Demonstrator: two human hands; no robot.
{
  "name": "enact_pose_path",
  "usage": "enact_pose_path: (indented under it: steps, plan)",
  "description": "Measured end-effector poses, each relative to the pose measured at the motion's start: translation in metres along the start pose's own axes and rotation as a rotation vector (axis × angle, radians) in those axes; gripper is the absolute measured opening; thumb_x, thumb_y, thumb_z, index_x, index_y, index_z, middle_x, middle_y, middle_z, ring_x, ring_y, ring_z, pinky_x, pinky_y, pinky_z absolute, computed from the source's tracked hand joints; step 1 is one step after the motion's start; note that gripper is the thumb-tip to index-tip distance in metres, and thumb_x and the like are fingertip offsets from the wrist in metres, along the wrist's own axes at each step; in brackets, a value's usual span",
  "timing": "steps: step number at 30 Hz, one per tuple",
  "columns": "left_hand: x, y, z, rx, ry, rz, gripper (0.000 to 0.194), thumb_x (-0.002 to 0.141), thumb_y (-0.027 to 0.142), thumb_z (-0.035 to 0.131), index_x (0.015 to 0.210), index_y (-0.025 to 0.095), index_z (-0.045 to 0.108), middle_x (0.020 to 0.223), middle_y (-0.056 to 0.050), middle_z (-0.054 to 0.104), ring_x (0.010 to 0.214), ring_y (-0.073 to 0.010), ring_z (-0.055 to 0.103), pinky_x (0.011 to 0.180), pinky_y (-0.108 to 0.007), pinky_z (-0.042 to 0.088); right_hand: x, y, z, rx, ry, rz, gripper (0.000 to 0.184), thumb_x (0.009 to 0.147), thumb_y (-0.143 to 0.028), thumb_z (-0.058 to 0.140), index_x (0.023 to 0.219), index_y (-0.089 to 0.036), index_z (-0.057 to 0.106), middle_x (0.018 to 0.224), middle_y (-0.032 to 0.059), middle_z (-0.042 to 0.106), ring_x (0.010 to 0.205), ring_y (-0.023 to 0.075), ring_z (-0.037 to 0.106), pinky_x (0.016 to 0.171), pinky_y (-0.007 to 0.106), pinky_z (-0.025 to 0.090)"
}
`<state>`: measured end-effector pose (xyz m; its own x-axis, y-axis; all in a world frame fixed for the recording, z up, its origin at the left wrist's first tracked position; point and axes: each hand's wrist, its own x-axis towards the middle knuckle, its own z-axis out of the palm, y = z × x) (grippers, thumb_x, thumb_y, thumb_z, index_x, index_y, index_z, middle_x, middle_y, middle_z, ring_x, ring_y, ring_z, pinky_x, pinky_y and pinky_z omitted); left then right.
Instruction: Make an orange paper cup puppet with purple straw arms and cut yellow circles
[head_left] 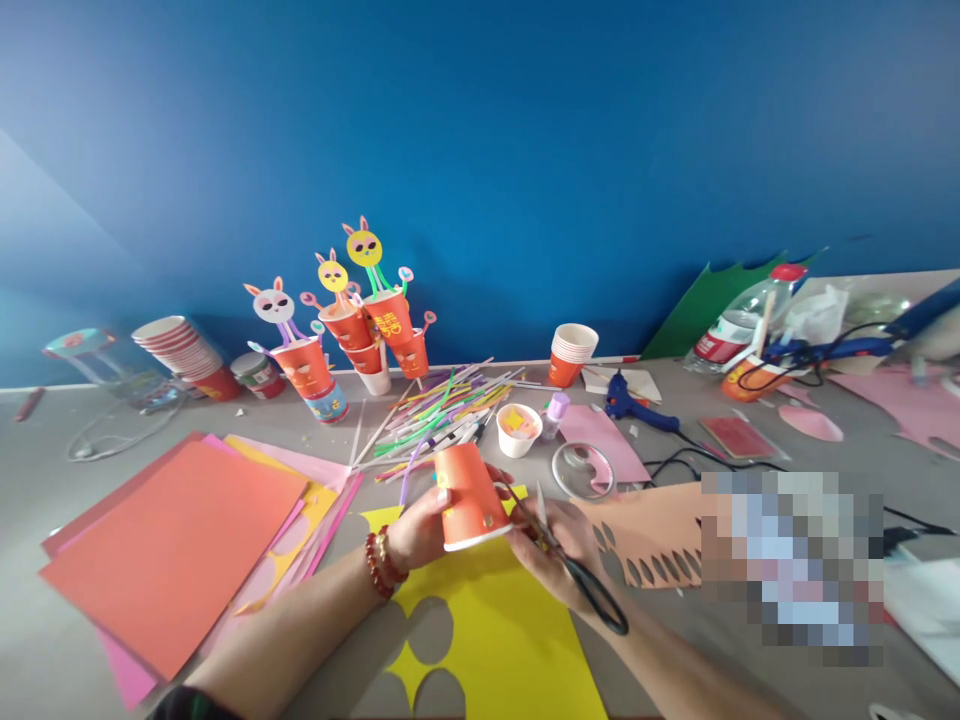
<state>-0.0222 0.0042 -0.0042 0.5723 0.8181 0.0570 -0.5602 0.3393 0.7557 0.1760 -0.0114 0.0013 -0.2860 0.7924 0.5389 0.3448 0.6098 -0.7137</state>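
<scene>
Orange paper cup (471, 505), rim down, just below the frame's centre

From where I stand, the left hand (417, 530) grips it, thumb in front. The right hand (545, 570), close at its right edge, holds black-handled scissors (576, 570). Yellow paper (510, 640) with rounded cutouts lies at bottom centre.

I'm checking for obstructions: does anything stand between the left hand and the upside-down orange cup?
Nothing visible does: the left hand grips the orange cup directly. The right hand, holding the scissors, is close to the cup's right side, not between them.
</scene>
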Motion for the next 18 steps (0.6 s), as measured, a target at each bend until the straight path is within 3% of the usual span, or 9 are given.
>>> enact_pose_path:
  steps: [2, 5, 6, 8, 10, 12, 14, 18]
  plan:
    - [0.001, -0.001, -0.001, 0.118, 0.078, 0.083, 0.070, 0.079, 0.053, 0.069, 0.137, 0.019, 0.049, 0.136, -0.019, 0.056, 0.119, -0.0364, 0.058, 0.099, -0.050, 0.047, 0.001, -0.002, -0.003, -0.007, 0.019, -0.020, 0.023, 0.087, -0.026, 0.059, 0.066, -0.023, 0.050, 0.054, -0.0025, 0.053, 0.048, 0.0135, 0.049, 0.050, 0.027, 0.038]
    - [0.003, 0.006, -0.009, 0.459, 0.262, 0.407, 0.068, 0.083, 0.046, 0.068, 0.143, 0.027, 0.041, 0.148, -0.013, 0.045, 0.128, -0.0329, 0.049, 0.105, -0.048, 0.042, 0.003, -0.007, -0.006, -0.008, 0.010, 0.006, 0.037, 0.090, -0.027, 0.056, 0.057, -0.023, 0.041, 0.050, -0.0042, 0.044, 0.045, 0.0118, 0.043, 0.049, 0.026, 0.035]
    - [0.003, 0.010, -0.012, 0.585, 0.262, 0.505, 0.068, 0.084, 0.049, 0.067, 0.143, 0.028, 0.042, 0.148, -0.013, 0.044, 0.132, -0.0335, 0.045, 0.107, -0.048, 0.040, 0.003, -0.008, -0.006, 0.016, -0.022, 0.058, 0.038, 0.091, -0.029, 0.055, 0.056, -0.023, 0.042, 0.050, -0.0042, 0.044, 0.045, 0.0118, 0.044, 0.048, 0.026, 0.035]
    - [0.002, 0.021, -0.015, 0.805, 0.099, 0.594, 0.068, 0.085, 0.062, 0.058, 0.139, 0.023, 0.049, 0.143, -0.015, 0.049, 0.133, -0.0368, 0.043, 0.109, -0.051, 0.036, 0.002, -0.009, -0.006, 0.104, -0.105, 0.221, 0.038, 0.093, -0.034, 0.055, 0.057, -0.022, 0.048, 0.050, -0.0039, 0.048, 0.047, 0.0119, 0.047, 0.047, 0.024, 0.035]
    - [0.001, 0.032, -0.015, 0.964, -0.136, 0.576, 0.079, 0.080, 0.073, 0.056, 0.137, 0.019, 0.051, 0.133, -0.018, 0.057, 0.123, -0.0381, 0.052, 0.105, -0.052, 0.040, 0.002, -0.007, -0.006, 0.205, -0.154, 0.370, 0.040, 0.094, -0.039, 0.054, 0.058, -0.021, 0.051, 0.051, -0.0037, 0.051, 0.048, 0.0121, 0.049, 0.047, 0.024, 0.036]
    - [0.000, 0.038, -0.012, 1.063, -0.242, 0.555, 0.090, 0.071, 0.072, 0.067, 0.141, 0.019, 0.046, 0.130, -0.018, 0.058, 0.115, -0.0369, 0.057, 0.101, -0.050, 0.045, 0.002, -0.005, -0.006, 0.265, -0.144, 0.426, 0.042, 0.093, -0.043, 0.055, 0.058, -0.021, 0.052, 0.052, -0.0033, 0.053, 0.050, 0.0121, 0.049, 0.049, 0.024, 0.037]
    - [0.001, 0.041, -0.009, 1.110, -0.217, 0.514, 0.096, 0.067, 0.068, 0.074, 0.143, 0.020, 0.042, 0.133, -0.019, 0.056, 0.113, -0.0354, 0.059, 0.098, -0.047, 0.047, 0.003, -0.004, -0.006, 0.306, -0.127, 0.448, 0.043, 0.093, -0.045, 0.055, 0.058, -0.021, 0.052, 0.052, -0.0028, 0.055, 0.048, 0.0116, 0.048, 0.049, 0.024, 0.037]
    - [0.001, 0.041, -0.006, 1.075, -0.121, 0.409, 0.088, 0.075, 0.068, 0.067, 0.144, 0.020, 0.040, 0.134, -0.019, 0.053, 0.112, -0.0335, 0.059, 0.096, -0.045, 0.050, 0.007, -0.003, -0.006, 0.399, -0.106, 0.569, 0.039, 0.090, -0.049, 0.056, 0.062, -0.022, 0.051, 0.051, -0.0026, 0.059, 0.044, 0.0113, 0.046, 0.045, 0.024, 0.033]
